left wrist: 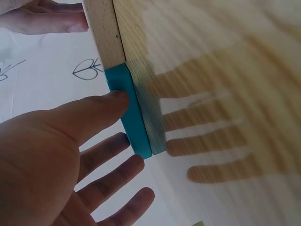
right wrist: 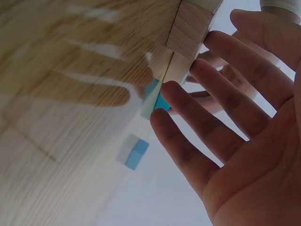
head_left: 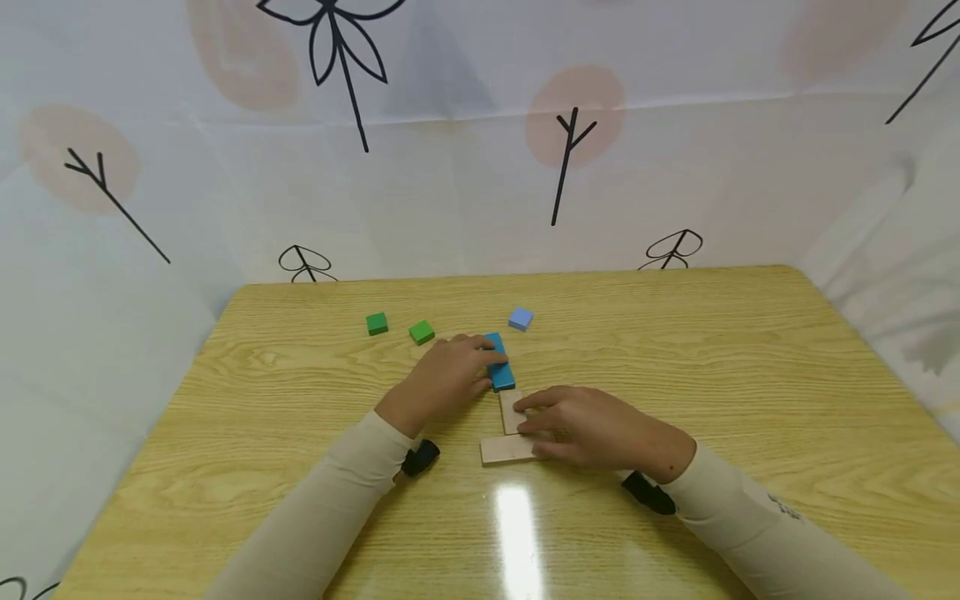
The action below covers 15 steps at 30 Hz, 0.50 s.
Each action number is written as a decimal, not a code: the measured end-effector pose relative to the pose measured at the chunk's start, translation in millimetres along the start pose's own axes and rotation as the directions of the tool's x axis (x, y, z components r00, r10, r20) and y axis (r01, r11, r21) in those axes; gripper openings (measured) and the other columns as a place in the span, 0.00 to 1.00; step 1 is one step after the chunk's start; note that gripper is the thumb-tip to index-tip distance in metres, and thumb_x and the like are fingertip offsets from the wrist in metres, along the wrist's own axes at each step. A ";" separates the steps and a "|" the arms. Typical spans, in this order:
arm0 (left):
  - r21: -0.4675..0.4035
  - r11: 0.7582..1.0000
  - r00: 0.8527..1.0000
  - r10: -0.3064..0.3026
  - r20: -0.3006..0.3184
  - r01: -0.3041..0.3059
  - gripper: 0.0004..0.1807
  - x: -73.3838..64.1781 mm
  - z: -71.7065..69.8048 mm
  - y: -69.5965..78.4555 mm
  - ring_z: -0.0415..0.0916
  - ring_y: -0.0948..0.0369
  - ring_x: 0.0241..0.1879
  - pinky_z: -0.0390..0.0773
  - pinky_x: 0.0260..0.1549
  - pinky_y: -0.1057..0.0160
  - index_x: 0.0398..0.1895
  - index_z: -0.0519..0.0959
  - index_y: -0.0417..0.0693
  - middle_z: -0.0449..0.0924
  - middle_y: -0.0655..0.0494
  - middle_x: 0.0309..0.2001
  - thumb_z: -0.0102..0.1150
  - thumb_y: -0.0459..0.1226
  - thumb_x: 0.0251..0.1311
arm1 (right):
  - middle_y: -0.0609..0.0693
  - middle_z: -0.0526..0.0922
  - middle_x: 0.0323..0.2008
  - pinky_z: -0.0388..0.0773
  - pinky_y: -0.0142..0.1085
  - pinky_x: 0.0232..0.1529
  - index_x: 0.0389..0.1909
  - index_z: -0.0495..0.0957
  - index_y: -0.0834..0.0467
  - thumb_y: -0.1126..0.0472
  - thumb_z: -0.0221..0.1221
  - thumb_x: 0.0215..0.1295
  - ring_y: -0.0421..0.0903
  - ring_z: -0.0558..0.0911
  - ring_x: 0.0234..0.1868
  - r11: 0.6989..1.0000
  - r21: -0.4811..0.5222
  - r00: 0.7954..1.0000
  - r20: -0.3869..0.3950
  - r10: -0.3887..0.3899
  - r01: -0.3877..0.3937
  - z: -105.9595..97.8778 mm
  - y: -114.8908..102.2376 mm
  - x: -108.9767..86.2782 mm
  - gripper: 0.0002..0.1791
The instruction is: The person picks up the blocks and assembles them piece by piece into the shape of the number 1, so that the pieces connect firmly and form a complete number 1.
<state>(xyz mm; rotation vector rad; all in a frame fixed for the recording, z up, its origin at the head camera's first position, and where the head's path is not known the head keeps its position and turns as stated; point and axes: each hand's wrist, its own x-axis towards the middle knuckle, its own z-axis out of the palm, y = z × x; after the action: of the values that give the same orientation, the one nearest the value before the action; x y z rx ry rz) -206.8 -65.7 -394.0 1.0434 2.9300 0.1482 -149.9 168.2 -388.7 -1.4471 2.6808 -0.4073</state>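
A blue rectangular block [head_left: 501, 375] lies end to end with a short wooden block [head_left: 509, 414] on the table. Across the near end of the short block lies a longer wooden block [head_left: 506, 450], forming an upside-down T. My left hand [head_left: 448, 375] holds the blue block, thumb [left wrist: 110, 106] against its side and index finger reaching over its top. The other left fingers are spread loosely. With fingers nearly straight, my right hand [head_left: 592, 425] has its fingertips at the right side of the short wooden block. It hides the long block's right end.
A dark green block [head_left: 377, 323], a bright green block [head_left: 422, 332] and a light blue block [head_left: 521, 318] sit farther back on the wood-grain table [head_left: 712, 350]. A white patterned cloth [head_left: 465, 208] hangs behind the table's far edge.
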 end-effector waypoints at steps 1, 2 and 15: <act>0.005 1.000 1.000 0.002 0.000 -0.002 0.25 0.3 -0.2 0.5 0.73 0.51 0.66 0.79 0.57 0.50 0.66 0.77 0.57 0.75 0.52 0.66 0.64 0.45 0.66 | 0.50 0.82 0.60 0.81 0.43 0.55 0.51 0.86 0.53 0.53 0.63 0.69 0.48 0.82 0.59 1.000 0.000 1.000 0.001 0.001 -0.001 -0.2 -0.1 0.1 0.14; 0.010 1.000 1.000 0.004 0.003 -0.004 0.25 0.5 -0.6 1.0 0.73 0.51 0.66 0.79 0.57 0.49 0.66 0.77 0.57 0.75 0.52 0.67 0.64 0.45 0.66 | 0.50 0.82 0.60 0.81 0.43 0.55 0.51 0.86 0.53 0.53 0.63 0.69 0.48 0.82 0.59 1.000 0.003 1.000 0.001 0.002 -0.002 -0.5 -0.3 0.1 0.14; 0.012 1.000 0.999 -0.001 0.038 0.001 0.25 4.5 -1.0 3.5 0.71 0.51 0.67 0.76 0.59 0.47 0.67 0.76 0.60 0.72 0.56 0.69 0.63 0.45 0.67 | 0.52 0.82 0.59 0.82 0.43 0.54 0.50 0.86 0.54 0.56 0.63 0.69 0.49 0.82 0.58 1.000 0.018 1.000 -0.007 -0.025 0.025 -1.4 0.8 -1.7 0.13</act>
<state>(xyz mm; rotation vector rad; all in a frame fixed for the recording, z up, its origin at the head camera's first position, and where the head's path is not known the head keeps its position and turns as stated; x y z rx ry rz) -208.1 -60.3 -392.6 1.0344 2.9008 0.1102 -149.9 170.3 -387.6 -1.4780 2.6595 -0.4377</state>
